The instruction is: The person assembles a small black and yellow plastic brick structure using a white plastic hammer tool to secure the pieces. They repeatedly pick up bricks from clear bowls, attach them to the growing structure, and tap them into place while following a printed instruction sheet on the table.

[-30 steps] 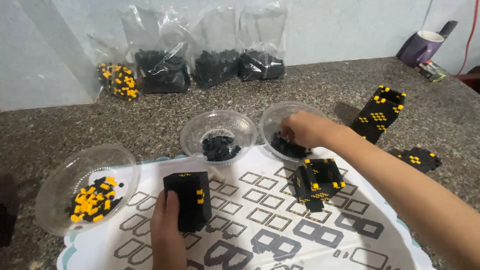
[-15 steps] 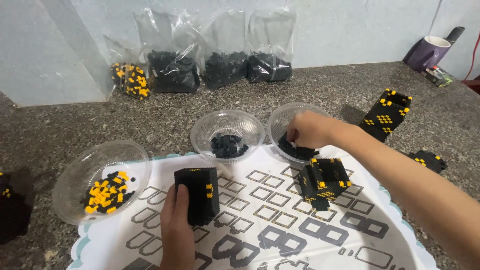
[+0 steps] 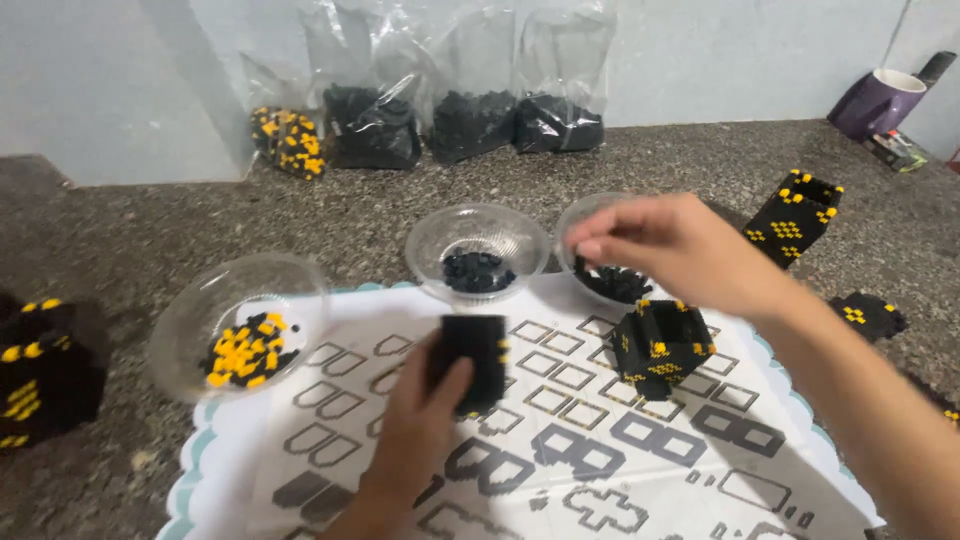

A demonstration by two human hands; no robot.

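Note:
My left hand [image 3: 415, 430] grips a flat black brick panel [image 3: 474, 358] with yellow studs on its edge, held upright on the white patterned mat [image 3: 560, 470]. My right hand [image 3: 680, 250] hovers above the right clear bowl [image 3: 582, 215] of black pieces, fingertips pinched together; whether a small piece sits between them I cannot tell. A black and yellow brick cube [image 3: 662, 345] stands on the mat just below my right wrist. The middle clear bowl [image 3: 478, 250] also holds black pieces.
A clear bowl [image 3: 240, 320] with yellow and black pieces sits at the left. Several plastic bags [image 3: 450, 115] of pieces lean on the back wall. Other black and yellow builds stand at the right [image 3: 795, 215] and the far left [image 3: 40, 370]. A purple mug [image 3: 880, 100] stands far right.
My right hand has lifted out of the right bowl and moved up and left, fingers pinched. The left hand keeps hold of the black panel. The camera view has shifted slightly.

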